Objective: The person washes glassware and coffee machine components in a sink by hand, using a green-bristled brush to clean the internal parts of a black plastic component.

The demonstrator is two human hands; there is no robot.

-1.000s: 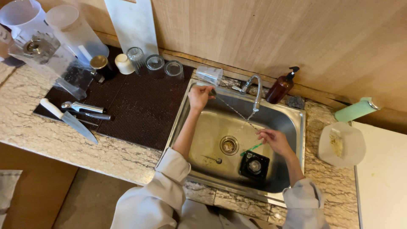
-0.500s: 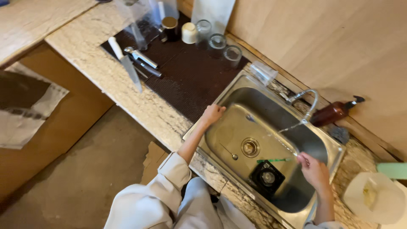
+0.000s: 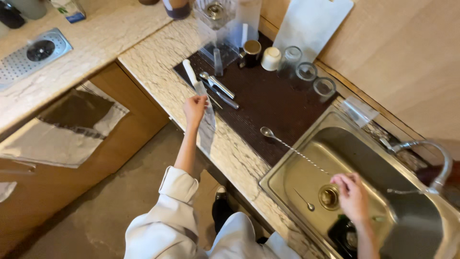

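My left hand (image 3: pixel 195 108) has its fingers grasping the knife (image 3: pixel 202 98) on the surface; my right hand (image 3: pixel 352 195) holds the long bar spoon (image 3: pixel 292 149) over the sink (image 3: pixel 383 158), washing unfinished.

3 glasses (image 3: pixel 306 72), white cup (image 3: pixel 271 58) & cutting board (image 3: pixel 311 21) at back; cloth (image 3: pixel 72 124) on floor.

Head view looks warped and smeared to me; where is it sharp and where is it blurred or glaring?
Head view: wide-angle bend curves the counter edge; the dark mat and glasses read sharp; the knife by the left hand smears; the right hand is soft; glare sits on the sink rim.
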